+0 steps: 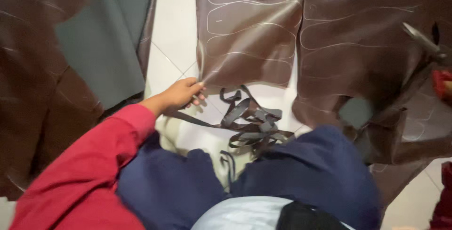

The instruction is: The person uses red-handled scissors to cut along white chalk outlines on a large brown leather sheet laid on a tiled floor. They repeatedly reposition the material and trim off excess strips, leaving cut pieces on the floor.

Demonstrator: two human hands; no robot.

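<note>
Sitting on the white tiled floor, the person has a tangle of cut strips just this side of the brown sheet. The left hand pinches that sheet's near corner, fingers clamped, seemingly holding it taut. At the sheet's right, scissors show, but the right hand's grip cannot be told.

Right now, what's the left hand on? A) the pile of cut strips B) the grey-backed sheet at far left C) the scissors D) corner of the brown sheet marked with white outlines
D: the left hand pinches the lower left corner of the brown sheet with white traced outlines, while the cut strips lie loose on the floor beside it, apart from the fingers.
</note>
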